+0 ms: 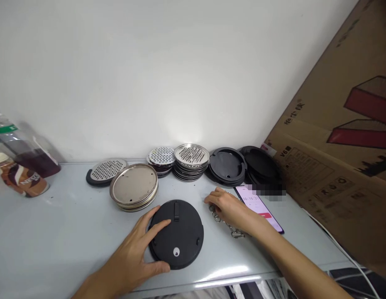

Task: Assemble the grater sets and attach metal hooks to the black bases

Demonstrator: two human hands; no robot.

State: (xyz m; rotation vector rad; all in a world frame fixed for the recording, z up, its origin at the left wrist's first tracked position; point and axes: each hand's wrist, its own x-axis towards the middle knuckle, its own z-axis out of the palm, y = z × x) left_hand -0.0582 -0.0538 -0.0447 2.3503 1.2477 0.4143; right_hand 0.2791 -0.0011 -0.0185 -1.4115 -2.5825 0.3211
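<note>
A black round lid (180, 236) lies flat on the table, with a raised tab near its back edge and a small white-ringed hole towards the front. My left hand (140, 245) grips its left rim: the thumb is at the front edge, the index finger rests on top, and the other fingers are at the back left. To the right, my right hand (225, 205) is low over a small heap of metal rings and clips (236, 233), its fingers curled down and closed. Whatever is between those fingertips is hidden.
Behind stand stacked metal discs (133, 185), perforated grater discs (192, 160) and black round bases (227, 166). A phone (258, 207) showing a timer lies beside my right forearm. Bottles (21, 178) stand at the left; a large cardboard box (336, 145) leans at right.
</note>
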